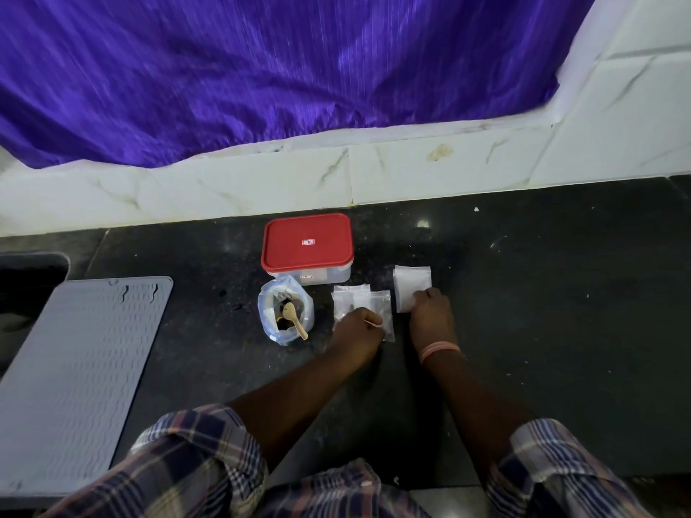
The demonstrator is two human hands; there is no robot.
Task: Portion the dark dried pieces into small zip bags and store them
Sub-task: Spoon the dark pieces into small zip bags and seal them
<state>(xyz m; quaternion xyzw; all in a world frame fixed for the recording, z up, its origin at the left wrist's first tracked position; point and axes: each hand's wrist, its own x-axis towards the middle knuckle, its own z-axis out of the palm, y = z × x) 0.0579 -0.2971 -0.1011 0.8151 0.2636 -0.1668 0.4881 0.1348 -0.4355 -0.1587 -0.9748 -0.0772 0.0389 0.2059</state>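
An open clear plastic bag [285,310] of dark dried pieces stands on the black counter, with a small wooden spoon [294,318] lying in it. To its right lie a few small zip bags [361,302] overlapping each other. My left hand [357,327] pinches the near edge of those bags. A stack of empty zip bags [411,286] lies further right, and my right hand [430,310] grips its near corner. A container with a red lid [306,246] sits shut behind the bags.
A grey ridged mat [80,372] covers the counter's left part, beside a dark sink edge [30,271]. White marble tiles [411,170] and a purple curtain [280,65] rise behind. Bare black counter [561,293] extends to the right.
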